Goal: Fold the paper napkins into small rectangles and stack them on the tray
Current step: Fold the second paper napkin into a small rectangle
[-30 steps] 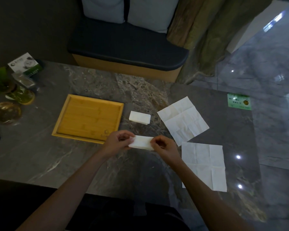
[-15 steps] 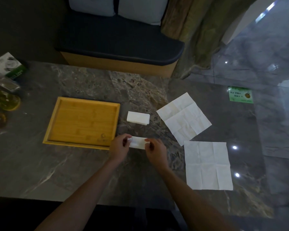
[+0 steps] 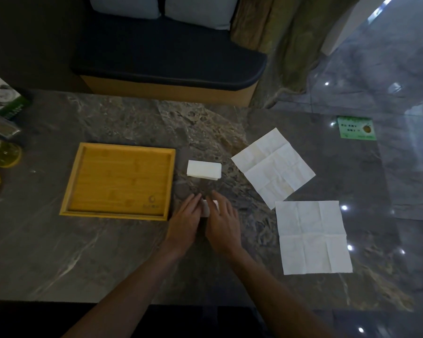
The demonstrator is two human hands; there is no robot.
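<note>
While I press a folded napkin point(image 3: 206, 208) flat with left hand point(image 3: 185, 219) and right hand point(image 3: 223, 222), fingers straight | one small rectangle point(image 3: 204, 170) lies beside tray point(image 3: 117, 149), unstacked | two open napkins point(image 3: 273, 166) unfolded | roughly halfway, I judge

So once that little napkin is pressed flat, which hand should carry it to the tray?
Probably the left hand. It lies on the tray's side of the folded napkin, with the tray's near corner just beside it. The right hand would have to cross over.
</note>
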